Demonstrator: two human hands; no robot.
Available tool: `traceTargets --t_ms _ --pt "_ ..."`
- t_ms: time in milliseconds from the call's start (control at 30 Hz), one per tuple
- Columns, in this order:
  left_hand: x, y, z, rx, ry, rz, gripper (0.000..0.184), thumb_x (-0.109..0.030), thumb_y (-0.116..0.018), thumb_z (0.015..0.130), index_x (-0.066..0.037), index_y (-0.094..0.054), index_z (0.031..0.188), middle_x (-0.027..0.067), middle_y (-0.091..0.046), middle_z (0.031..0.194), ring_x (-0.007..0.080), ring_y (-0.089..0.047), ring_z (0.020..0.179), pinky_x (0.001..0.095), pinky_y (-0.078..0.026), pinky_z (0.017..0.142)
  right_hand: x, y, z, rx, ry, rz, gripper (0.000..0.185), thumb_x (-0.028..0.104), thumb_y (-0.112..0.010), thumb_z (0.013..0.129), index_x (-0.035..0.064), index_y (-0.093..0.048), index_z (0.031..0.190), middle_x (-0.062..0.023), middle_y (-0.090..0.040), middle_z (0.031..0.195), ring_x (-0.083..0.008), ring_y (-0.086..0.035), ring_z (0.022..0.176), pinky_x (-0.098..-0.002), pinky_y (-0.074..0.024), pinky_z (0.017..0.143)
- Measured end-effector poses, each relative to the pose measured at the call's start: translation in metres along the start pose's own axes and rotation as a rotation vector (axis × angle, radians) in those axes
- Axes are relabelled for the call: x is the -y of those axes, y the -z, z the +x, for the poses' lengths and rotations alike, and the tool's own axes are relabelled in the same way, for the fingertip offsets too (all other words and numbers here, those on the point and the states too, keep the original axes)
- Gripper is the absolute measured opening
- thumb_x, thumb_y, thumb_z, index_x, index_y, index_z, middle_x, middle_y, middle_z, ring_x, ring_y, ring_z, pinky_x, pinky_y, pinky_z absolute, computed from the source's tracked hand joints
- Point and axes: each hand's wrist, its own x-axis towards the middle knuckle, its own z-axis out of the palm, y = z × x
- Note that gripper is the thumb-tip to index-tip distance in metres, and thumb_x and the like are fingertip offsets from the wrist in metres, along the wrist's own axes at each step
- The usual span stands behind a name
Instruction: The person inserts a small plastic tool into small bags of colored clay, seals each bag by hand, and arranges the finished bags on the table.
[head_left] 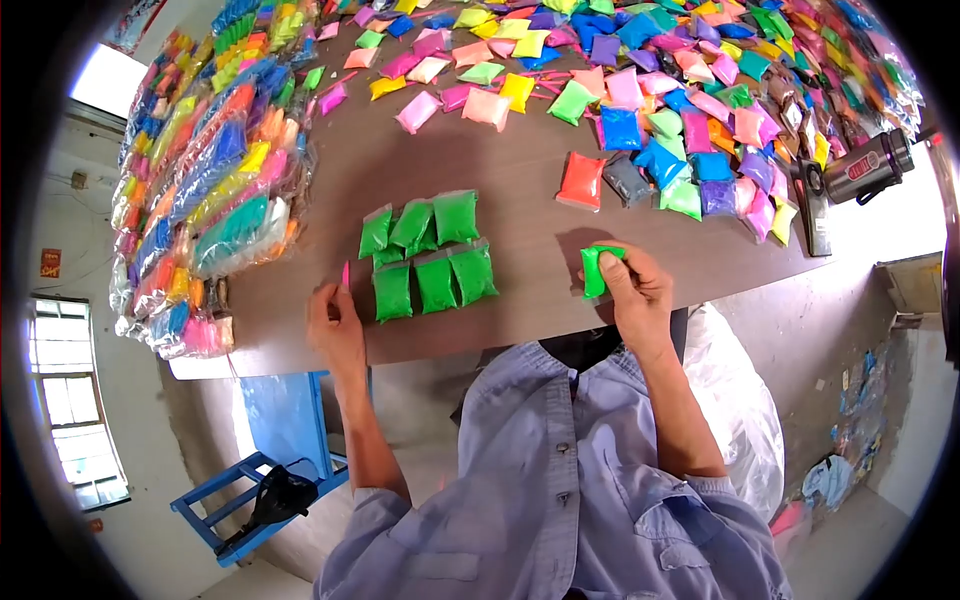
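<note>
My right hand (640, 290) is closed on a small green packet (594, 272), its thumb pressed on the front, just above the table's near edge. My left hand (336, 322) rests at the table edge with its fingers pinched together. A thin pink stick (346, 273) sticks up from those fingers; its lower part is hidden. Right beside my left hand, several green packets (435, 283) lie in two rough rows, some overlapping. They are clear bags filled with a soft green material.
Clear bags of many-coloured packets (230, 190) are heaped along the table's left side. Loose coloured packets (640, 90) cover the back and right, a red packet (581, 181) nearest. A metal flask (868, 168) lies at the right edge. A blue stool frame (250, 500) stands below left.
</note>
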Motion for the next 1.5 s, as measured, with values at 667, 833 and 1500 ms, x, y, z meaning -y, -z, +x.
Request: traceTargets --t_ms 667,833,1500 --pt "-0.22 -0.069 -0.069 0.707 0.088 -0.931 0.018 -0.013 -0.071 0.099 0.001 -0.069 0.11 0.0055 -0.072 0.093 0.0068 -0.064 0.079 0.023 -0.052 0.069 0.007 0.004 -0.005 -0.035 0.291 -0.407 0.021 0.012 -0.055 0.106 -0.0025 -0.069 0.113 -0.0144 -0.071 0.095 -0.0216 -0.066 0.082 -0.0348 -0.0529 0.073" --pt "-0.222 -0.074 -0.066 0.6 0.174 -0.969 0.016 -0.015 -0.069 0.101 0.0 -0.065 0.099 0.0019 -0.067 0.079 0.0046 -0.06 0.067 0.0228 -0.049 0.059 0.011 -0.003 -0.011 -0.088 0.206 -0.29 0.024 0.016 -0.064 0.101 -0.0027 -0.066 0.117 -0.0071 -0.065 0.087 -0.0081 -0.057 0.071 -0.0257 -0.0469 0.061" --pt "-0.217 -0.096 -0.068 0.786 0.117 -0.954 0.019 -0.018 -0.072 0.099 0.0 -0.068 0.103 -0.0035 -0.064 0.082 0.0027 -0.054 0.075 0.023 -0.046 0.065 0.025 0.046 0.008 0.115 -0.034 -0.369 0.017 0.011 -0.069 0.095 -0.002 -0.067 0.106 0.0017 -0.052 0.074 -0.0049 -0.046 0.066 -0.0255 -0.0376 0.056"
